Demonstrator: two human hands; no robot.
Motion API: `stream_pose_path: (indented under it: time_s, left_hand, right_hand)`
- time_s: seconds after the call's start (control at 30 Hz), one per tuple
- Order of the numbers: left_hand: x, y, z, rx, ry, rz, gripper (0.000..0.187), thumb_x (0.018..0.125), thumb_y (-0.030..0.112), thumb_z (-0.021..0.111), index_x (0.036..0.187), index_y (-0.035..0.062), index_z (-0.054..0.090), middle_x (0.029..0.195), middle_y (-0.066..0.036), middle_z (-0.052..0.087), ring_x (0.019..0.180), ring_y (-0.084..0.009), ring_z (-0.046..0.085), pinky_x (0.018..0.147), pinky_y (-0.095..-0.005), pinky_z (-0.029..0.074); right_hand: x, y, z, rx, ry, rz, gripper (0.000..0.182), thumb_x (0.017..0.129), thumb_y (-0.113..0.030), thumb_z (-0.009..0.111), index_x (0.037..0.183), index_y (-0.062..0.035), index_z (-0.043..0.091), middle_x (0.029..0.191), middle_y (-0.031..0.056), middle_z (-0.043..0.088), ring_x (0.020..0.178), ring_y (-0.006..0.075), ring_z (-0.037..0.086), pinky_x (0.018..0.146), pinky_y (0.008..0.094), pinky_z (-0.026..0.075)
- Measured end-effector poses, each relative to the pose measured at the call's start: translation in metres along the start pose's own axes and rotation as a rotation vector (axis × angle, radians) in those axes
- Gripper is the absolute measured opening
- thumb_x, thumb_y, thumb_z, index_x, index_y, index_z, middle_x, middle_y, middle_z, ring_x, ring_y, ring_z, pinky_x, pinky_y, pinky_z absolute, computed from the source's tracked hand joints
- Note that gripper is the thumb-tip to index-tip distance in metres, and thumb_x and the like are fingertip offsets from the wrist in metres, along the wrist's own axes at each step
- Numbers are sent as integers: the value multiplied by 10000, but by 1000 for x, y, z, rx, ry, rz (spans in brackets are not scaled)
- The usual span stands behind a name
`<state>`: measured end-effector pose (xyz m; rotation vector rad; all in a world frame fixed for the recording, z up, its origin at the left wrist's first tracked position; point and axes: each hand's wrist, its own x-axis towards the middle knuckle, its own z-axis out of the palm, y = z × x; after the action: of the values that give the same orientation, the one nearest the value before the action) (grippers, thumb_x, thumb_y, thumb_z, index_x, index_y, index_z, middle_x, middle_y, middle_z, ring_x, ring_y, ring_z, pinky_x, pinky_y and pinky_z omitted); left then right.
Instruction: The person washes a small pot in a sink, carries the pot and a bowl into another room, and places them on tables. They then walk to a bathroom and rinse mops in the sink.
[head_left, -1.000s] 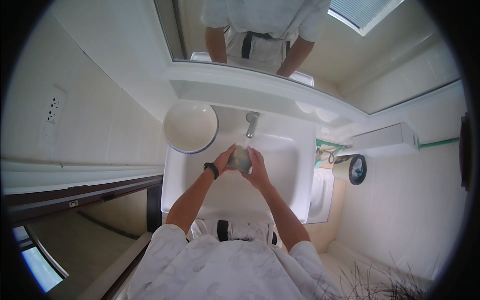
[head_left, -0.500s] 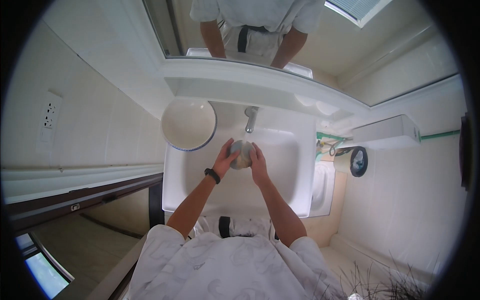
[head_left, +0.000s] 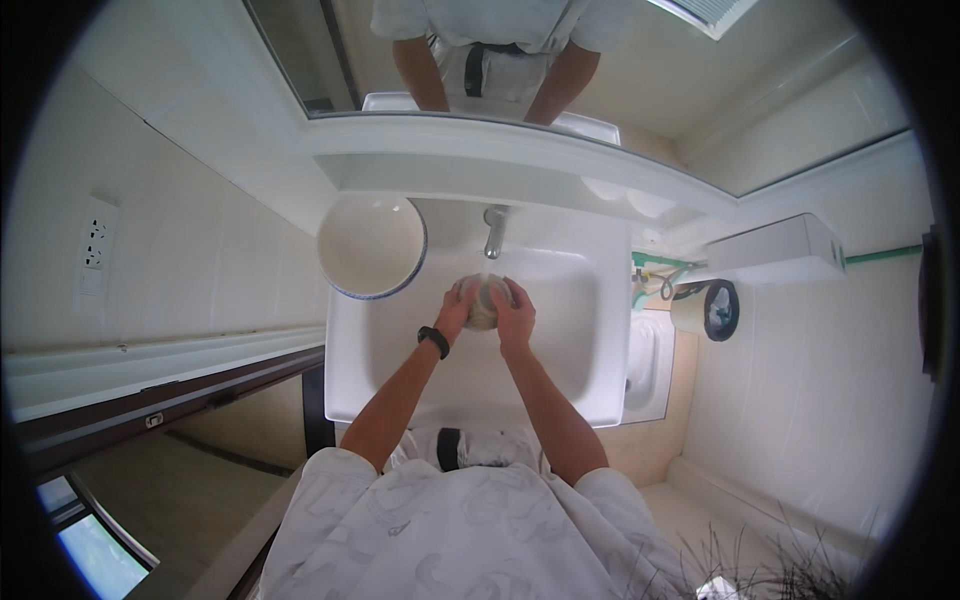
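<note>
Under the faucet (head_left: 494,238), my left hand (head_left: 455,311) and my right hand (head_left: 516,314) grip opposite sides of a small round bowl (head_left: 483,306), greyish with tan tones. Both thumbs lie over its near face, and the other fingers are partly hidden behind it. Water seems to run from the spout onto the bowl. It is held above the basin of the white sink (head_left: 570,370). A black band (head_left: 434,341) circles my left wrist.
A large white bowl (head_left: 370,248) with a blue rim stands on the sink's back left corner. Behind the sink run a ledge and a mirror (head_left: 660,90). To the right are green pipes (head_left: 650,262), a white box (head_left: 775,248) and a lined bin (head_left: 720,310).
The small bowl has turned in my hands, and both hands have shifted their hold on it. The camera view has moved slightly.
</note>
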<state>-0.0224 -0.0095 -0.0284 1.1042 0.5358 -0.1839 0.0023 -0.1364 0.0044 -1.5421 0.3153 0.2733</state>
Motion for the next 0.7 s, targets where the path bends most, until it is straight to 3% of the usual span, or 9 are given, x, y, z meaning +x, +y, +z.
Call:
stream_pose_path:
  time_s: [0.07, 0.2, 0.27, 0.47, 0.53, 0.63, 0.7]
  left_hand:
    - [-6, 6, 6, 274, -123, 193, 601, 955, 409, 593, 1401, 45, 420, 1290, -97, 535, 1198, -189, 503, 1017, -325, 415]
    - [3, -9, 1, 266, 53, 170, 593, 930, 369, 635, 1379, 31, 447, 1292, -113, 527, 1208, -218, 496, 1019, -338, 411]
    - [5, -11, -6, 439, 109, 281, 560, 923, 374, 642, 1330, 18, 497, 1281, -130, 526, 1202, -239, 497, 1022, -346, 405]
    - [5, -4, 0, 421, 159, 268, 513, 936, 386, 623, 1304, 42, 529, 1281, -139, 524, 1200, -240, 496, 1026, -343, 397]
    - [17, -5, -10, 386, 130, 263, 509, 943, 391, 614, 1310, 50, 525, 1287, -132, 521, 1201, -233, 494, 1029, -339, 393]
    - [21, -2, -18, 385, 88, 260, 504, 957, 399, 595, 1322, 60, 516, 1291, -115, 519, 1200, -216, 490, 1034, -329, 385]
    - [22, -1, -16, 423, 63, 267, 502, 964, 402, 586, 1328, 64, 511, 1289, -105, 520, 1199, -207, 488, 1035, -323, 383]
  right_hand:
    - [5, -4, 0, -1, 107, 9, 394, 899, -211, 691, 1226, -1, 626, 1137, 102, 667, 1026, 160, 613, 905, 282, 484]
    - [6, -1, -5, 49, 65, 42, 349, 896, -222, 703, 1162, 1, 665, 1062, 92, 694, 949, 154, 633, 855, 275, 495]
    - [5, 1, -6, 72, 11, 36, 347, 894, -221, 708, 1156, 3, 667, 1061, 91, 694, 932, 150, 635, 836, 273, 498]
    - [6, -19, 11, 46, 165, 132, 394, 903, -237, 701, 1189, 28, 639, 1082, 85, 675, 982, 158, 617, 855, 284, 487]
    - [15, -10, 3, 255, -24, 173, 402, 876, -216, 733, 1174, 36, 639, 1077, 89, 672, 971, 160, 619, 861, 283, 489]
    - [20, -2, -4, 377, -130, 151, 399, 864, -204, 745, 1157, 46, 639, 1087, 97, 669, 962, 157, 619, 839, 271, 494]
    - [21, 0, 4, 307, -49, 136, 405, 878, -214, 730, 1172, 46, 632, 1094, 98, 666, 965, 156, 617, 836, 266, 491]
